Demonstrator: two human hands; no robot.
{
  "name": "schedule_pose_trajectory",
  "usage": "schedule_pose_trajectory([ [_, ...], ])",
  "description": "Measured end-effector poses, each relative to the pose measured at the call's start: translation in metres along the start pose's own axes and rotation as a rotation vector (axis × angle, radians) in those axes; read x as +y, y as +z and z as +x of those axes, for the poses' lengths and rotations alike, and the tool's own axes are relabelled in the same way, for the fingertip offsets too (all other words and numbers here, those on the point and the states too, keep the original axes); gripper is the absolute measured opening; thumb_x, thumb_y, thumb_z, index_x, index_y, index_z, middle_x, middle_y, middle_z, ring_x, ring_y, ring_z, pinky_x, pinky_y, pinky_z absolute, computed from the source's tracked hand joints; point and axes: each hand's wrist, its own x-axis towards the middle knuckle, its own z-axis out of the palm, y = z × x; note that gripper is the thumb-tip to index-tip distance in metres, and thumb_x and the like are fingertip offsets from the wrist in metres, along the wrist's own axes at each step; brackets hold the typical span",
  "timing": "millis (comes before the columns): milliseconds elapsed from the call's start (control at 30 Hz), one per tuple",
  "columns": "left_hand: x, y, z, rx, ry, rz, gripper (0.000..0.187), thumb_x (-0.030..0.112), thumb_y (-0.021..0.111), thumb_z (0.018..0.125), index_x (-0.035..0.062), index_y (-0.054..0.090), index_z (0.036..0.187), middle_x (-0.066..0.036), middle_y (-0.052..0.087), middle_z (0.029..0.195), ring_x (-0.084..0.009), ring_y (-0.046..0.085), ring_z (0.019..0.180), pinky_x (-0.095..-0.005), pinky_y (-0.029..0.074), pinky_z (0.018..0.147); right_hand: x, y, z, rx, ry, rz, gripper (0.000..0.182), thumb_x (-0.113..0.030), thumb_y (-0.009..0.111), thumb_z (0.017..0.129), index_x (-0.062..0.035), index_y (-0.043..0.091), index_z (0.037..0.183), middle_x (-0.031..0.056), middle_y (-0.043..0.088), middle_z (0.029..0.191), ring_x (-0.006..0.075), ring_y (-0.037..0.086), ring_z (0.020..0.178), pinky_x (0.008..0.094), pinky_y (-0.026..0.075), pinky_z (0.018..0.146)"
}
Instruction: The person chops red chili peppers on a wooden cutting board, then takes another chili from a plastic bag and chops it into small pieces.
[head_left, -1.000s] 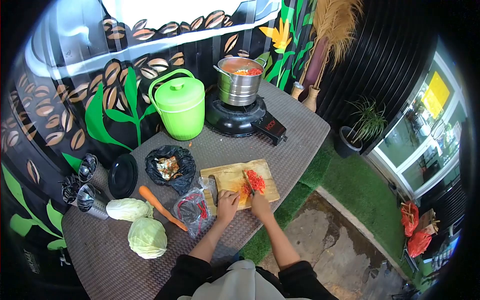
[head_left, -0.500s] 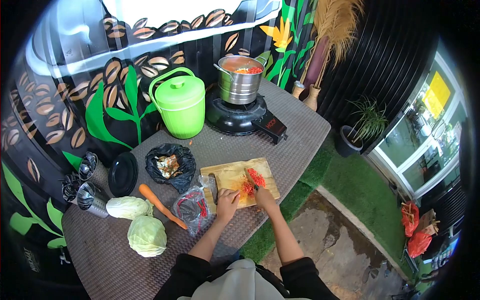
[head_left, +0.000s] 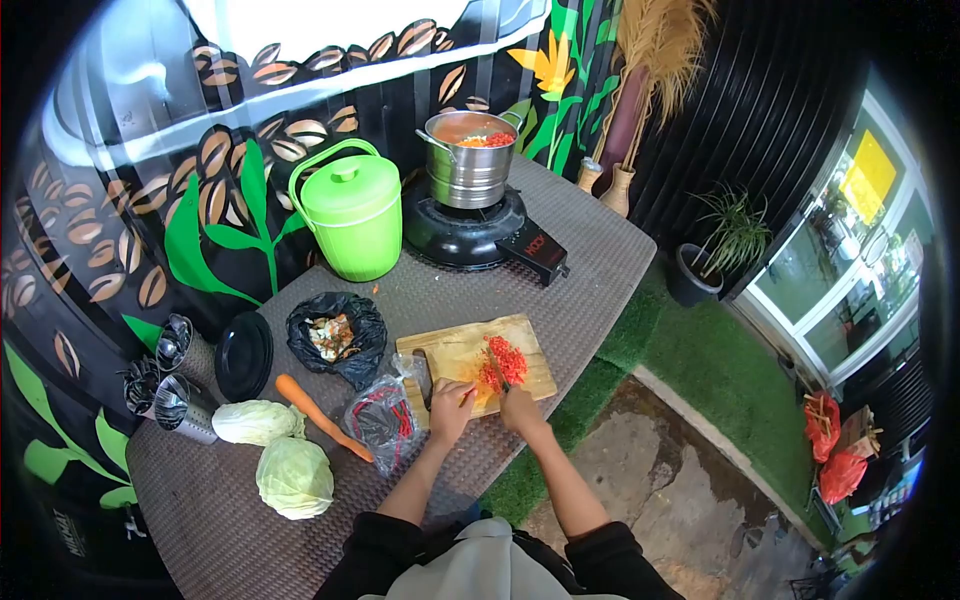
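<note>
My right hand [head_left: 520, 409] is closed round the handle of a knife [head_left: 496, 370], whose blade lies against the chopped red pieces [head_left: 507, 358] on a wooden cutting board [head_left: 460, 346]. At the board's near left edge is my left hand [head_left: 452, 408], its fingers pinched together around a small red piece [head_left: 470, 392]. Left of the board, a clear plastic bag [head_left: 383, 418] holds thin red chillies. Beyond that bag sits a black bag [head_left: 372, 337] with scraps in it.
A steel pot [head_left: 467, 180] stands on a black stove [head_left: 455, 235], beside a green lidded bucket [head_left: 355, 235]. A carrot [head_left: 318, 412], a cabbage [head_left: 295, 477], a longer cabbage [head_left: 256, 423], black plates [head_left: 245, 353] and steel utensil holders [head_left: 186, 410] occupy the left.
My right hand and the knife have shifted slightly left and nearer to me. The whole view has moved a little. My left hand stays at the board's near left edge.
</note>
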Motion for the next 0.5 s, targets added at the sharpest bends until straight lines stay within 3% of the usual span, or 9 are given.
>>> schedule_pose_trajectory([
  [100,-0.001,0.001,0.001,-0.014,-0.025,-0.032,0.016,0.006,0.070,0.075,0.0004,0.071,0.089,-0.012,0.068,0.087,-0.0255,0.059,0.086,-0.0341,0.049,0.078,-0.020,0.022,-0.022,0.188,0.088,0.039,0.030,-0.017,0.050,0.088,0.0063,0.047,0.106,0.0269,0.064,0.091,0.0440,0.062,0.090,0.0488,0.051,0.077],
  [167,-0.002,0.001,0.001,-0.009,-0.027,-0.023,0.015,0.006,0.070,0.074,0.0004,0.071,0.089,-0.012,0.068,0.087,-0.0254,0.059,0.085,-0.0339,0.049,0.077,-0.020,0.036,-0.013,0.294,0.117,0.163,0.035,-0.027,0.044,0.093,0.0059,0.050,0.105,0.0323,0.061,0.092,0.0458,0.061,0.088,0.0523,0.049,0.077],
  [300,-0.003,-0.001,0.000,-0.018,-0.022,-0.057,0.016,0.007,0.070,0.075,0.0006,0.071,0.089,-0.012,0.068,0.087,-0.0256,0.058,0.085,-0.0343,0.048,0.078,-0.009,0.019,0.022,0.250,0.032,0.094,0.031,-0.016,0.052,0.087,0.0058,0.047,0.109,0.0278,0.064,0.091,0.0439,0.063,0.089,0.0486,0.051,0.077],
  [367,-0.001,-0.001,0.001,-0.016,-0.022,-0.064,0.015,0.008,0.070,0.075,0.0008,0.071,0.089,-0.012,0.068,0.087,-0.0258,0.058,0.085,-0.0345,0.048,0.078,-0.009,-0.001,0.026,-0.079,0.026,0.137,0.032,-0.019,0.050,0.089,0.0051,0.047,0.110,0.0295,0.063,0.091,0.0432,0.063,0.089,0.0486,0.051,0.077],
  [500,0.002,-0.002,0.001,-0.004,-0.021,-0.038,0.015,0.008,0.070,0.075,0.0014,0.071,0.088,-0.012,0.068,0.086,-0.0263,0.058,0.085,-0.0347,0.048,0.079,-0.017,0.036,-0.010,0.167,0.057,0.081,0.030,-0.020,0.048,0.090,0.0048,0.048,0.107,0.0305,0.062,0.093,0.0430,0.063,0.090,0.0487,0.051,0.077],
])
